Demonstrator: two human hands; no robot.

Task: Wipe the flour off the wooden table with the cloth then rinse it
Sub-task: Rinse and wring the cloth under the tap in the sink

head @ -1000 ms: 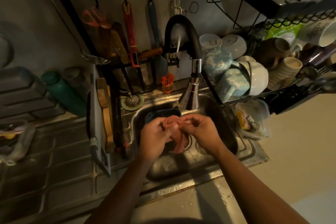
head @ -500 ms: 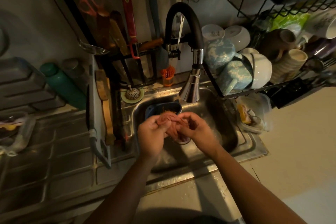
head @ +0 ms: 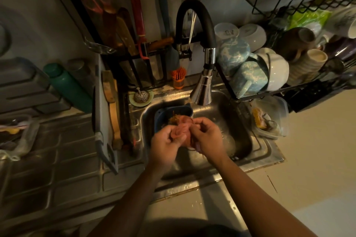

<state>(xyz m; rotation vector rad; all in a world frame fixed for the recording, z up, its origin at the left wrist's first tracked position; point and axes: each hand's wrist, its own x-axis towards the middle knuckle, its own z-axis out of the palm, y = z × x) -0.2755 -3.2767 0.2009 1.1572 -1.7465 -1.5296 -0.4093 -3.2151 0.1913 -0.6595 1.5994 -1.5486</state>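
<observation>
A bunched pink cloth (head: 182, 131) is held over the steel sink (head: 244, 140), just below and in front of the chrome tap head (head: 202, 92). My left hand (head: 165, 144) grips the cloth's left side with curled fingers. My right hand (head: 207, 138) pinches and grips its right side, and a fold hangs down between the two hands. Both hands meet over the middle of the basin. I cannot tell whether water runs from the tap.
A blue basket (head: 163, 115) with scraps sits in the sink's back left corner. A dish rack (head: 269, 90) with mugs and bowls hangs at the right. Utensils (head: 136, 21) hang behind the tap. A cutting board (head: 105, 121) leans left of the sink. A plastic tub (head: 269, 119) sits on the right rim.
Both hands keep working the cloth between them under the tap, shifting slightly up and back toward the tap head. The cloth stays bunched in both hands.
</observation>
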